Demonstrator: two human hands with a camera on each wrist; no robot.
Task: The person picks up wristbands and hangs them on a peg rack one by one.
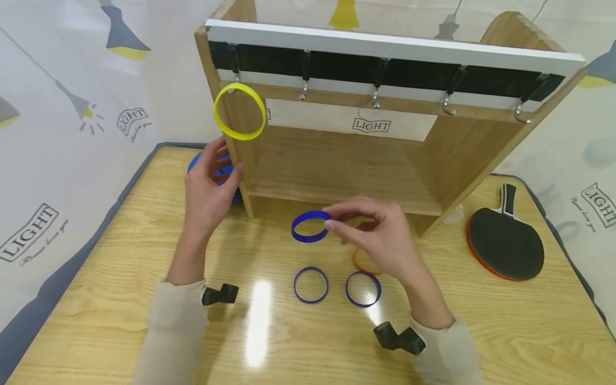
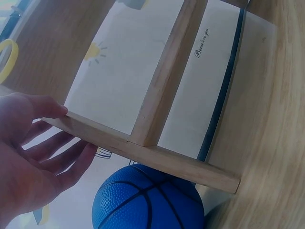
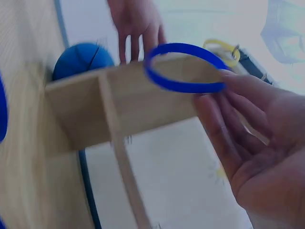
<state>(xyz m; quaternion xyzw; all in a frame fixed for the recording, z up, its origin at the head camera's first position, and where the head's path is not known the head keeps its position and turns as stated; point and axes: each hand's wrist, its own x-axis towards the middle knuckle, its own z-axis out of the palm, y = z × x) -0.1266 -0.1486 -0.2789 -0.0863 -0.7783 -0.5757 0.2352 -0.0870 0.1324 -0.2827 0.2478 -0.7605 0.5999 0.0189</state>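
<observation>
My right hand [image 1: 380, 230] pinches a blue ring [image 1: 310, 226] between thumb and fingertips, holding it in front of the wooden rack's [image 1: 337, 160] lower shelf. In the right wrist view, the held blue ring [image 3: 186, 90] extends from the fingertips of the right hand [image 3: 262, 129]. On the rack's left side panel [image 2: 143, 155], my left hand [image 2: 38, 148] grips the edge, thumb on one face and fingers on the other. A yellow ring [image 1: 263, 115] hangs from the leftmost hook above that hand. Two more blue rings [image 1: 295, 289] [image 1: 379, 291] lie on the table, with an orange ring [image 1: 357, 262] partly hidden behind my right hand.
A row of metal hooks [image 1: 375, 99] runs along the rack's top bar. A blue ball [image 2: 147, 198] sits beside the left panel. To the right of the rack, a black table tennis paddle [image 1: 505, 243] lies on the wooden table [image 1: 144, 235]. Patterned cloth hangs behind.
</observation>
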